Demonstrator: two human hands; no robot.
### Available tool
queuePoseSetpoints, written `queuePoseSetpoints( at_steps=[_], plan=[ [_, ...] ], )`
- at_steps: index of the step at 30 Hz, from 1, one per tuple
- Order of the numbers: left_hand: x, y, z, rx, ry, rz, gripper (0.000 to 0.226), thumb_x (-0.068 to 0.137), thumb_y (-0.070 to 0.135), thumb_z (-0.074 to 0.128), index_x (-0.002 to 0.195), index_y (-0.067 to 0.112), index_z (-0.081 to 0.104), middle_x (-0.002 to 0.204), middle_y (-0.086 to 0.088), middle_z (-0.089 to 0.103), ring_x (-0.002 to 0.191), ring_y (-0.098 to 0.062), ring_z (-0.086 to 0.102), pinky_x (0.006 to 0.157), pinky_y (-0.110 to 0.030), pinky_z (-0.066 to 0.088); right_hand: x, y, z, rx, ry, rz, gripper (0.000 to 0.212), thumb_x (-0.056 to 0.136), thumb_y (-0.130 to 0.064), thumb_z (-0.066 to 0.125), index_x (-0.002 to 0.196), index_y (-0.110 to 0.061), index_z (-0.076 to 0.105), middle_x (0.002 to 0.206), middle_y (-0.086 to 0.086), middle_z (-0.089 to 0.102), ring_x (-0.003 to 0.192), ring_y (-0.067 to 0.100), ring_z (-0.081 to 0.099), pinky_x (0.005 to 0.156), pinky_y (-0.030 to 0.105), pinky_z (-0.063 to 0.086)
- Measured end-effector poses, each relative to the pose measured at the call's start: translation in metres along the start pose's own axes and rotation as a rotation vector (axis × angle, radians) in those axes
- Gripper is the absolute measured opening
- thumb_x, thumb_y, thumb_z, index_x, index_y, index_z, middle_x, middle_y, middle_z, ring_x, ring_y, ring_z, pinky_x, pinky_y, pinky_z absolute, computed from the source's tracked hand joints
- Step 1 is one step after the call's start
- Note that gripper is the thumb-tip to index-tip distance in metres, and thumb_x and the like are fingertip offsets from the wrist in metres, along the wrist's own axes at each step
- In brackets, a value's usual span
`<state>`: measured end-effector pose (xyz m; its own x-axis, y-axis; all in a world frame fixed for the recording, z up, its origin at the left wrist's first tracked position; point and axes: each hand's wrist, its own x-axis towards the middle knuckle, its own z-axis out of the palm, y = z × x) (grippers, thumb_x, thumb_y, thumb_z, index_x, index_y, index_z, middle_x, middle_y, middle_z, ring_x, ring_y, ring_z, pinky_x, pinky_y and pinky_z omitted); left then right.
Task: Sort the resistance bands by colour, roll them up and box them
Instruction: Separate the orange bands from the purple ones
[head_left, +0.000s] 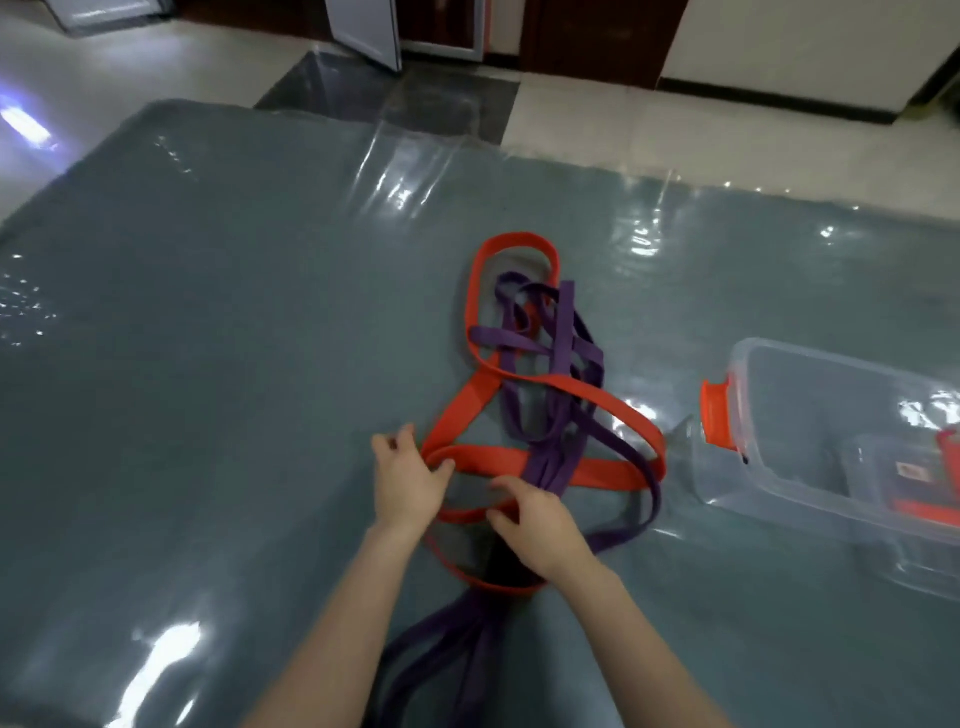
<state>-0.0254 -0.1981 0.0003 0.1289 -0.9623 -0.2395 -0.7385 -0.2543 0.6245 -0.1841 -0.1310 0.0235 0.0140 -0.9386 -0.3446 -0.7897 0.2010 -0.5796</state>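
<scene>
We reach both bare forearms forward. Our left hand (408, 480) spreads its fingers, thumb out. Our right hand (540, 530) curls loosely, palm down.
</scene>
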Motion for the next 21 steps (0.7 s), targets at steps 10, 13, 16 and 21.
queuePoseSetpoints(
  at_steps=[10, 13, 16, 21],
  plan=[
    [0.015, -0.008, -0.009, -0.045, 0.053, 0.360, 0.025, 0.078, 0.008, 0.074, 0.102, 0.014, 0.074, 0.089, 0.004, 0.052, 0.087, -0.023, 0.056, 0.083, -0.035, 0.048, 0.043, -0.005, -0.027, -0.259, 0.353, -0.192, 0.094, 0.069, -0.033, 0.074, 0.150, -0.032, 0.026, 0.156, -0.001, 0.029, 0.143, 0.027, 0.028, 0.116, 0.046, 0.027],
    [0.000, 0.024, -0.025, -0.205, 0.060, 0.557, 0.023, 0.081, 0.003, 0.070, 0.102, 0.011, 0.073, 0.099, 0.005, 0.057, 0.095, -0.011, 0.057, 0.090, -0.022, 0.046, 0.058, -0.016, -0.037, -0.246, 0.230, -0.280, 0.100, 0.071, -0.032, 0.071, 0.153, -0.035, 0.014, 0.161, -0.008, 0.014, 0.149, 0.019, 0.011, 0.119, 0.046, 0.014],
    [-0.011, 0.056, -0.051, -0.275, 0.023, 0.678, 0.022, 0.085, 0.008, 0.062, 0.104, 0.010, 0.073, 0.107, 0.004, 0.066, 0.102, -0.006, 0.061, 0.095, -0.019, 0.045, 0.066, -0.026, -0.048, -0.048, 0.288, -0.364, 0.081, 0.068, -0.031, 0.074, 0.141, -0.026, 0.040, 0.155, -0.002, 0.031, 0.144, 0.022, 0.028, 0.117, 0.046, 0.024],
    [-0.023, 0.097, -0.104, -0.378, 0.155, 0.728, 0.022, 0.085, 0.002, 0.062, 0.102, 0.010, 0.074, 0.108, 0.002, 0.070, 0.111, -0.007, 0.061, 0.100, -0.023, 0.044, 0.062, -0.051, -0.082, 0.217, 0.409, -0.446, 0.075, 0.051, -0.036, 0.090, 0.113, -0.014, 0.054, 0.116, -0.002, 0.055, 0.108, 0.015, 0.051, 0.097, 0.032, 0.041]
  ],
)
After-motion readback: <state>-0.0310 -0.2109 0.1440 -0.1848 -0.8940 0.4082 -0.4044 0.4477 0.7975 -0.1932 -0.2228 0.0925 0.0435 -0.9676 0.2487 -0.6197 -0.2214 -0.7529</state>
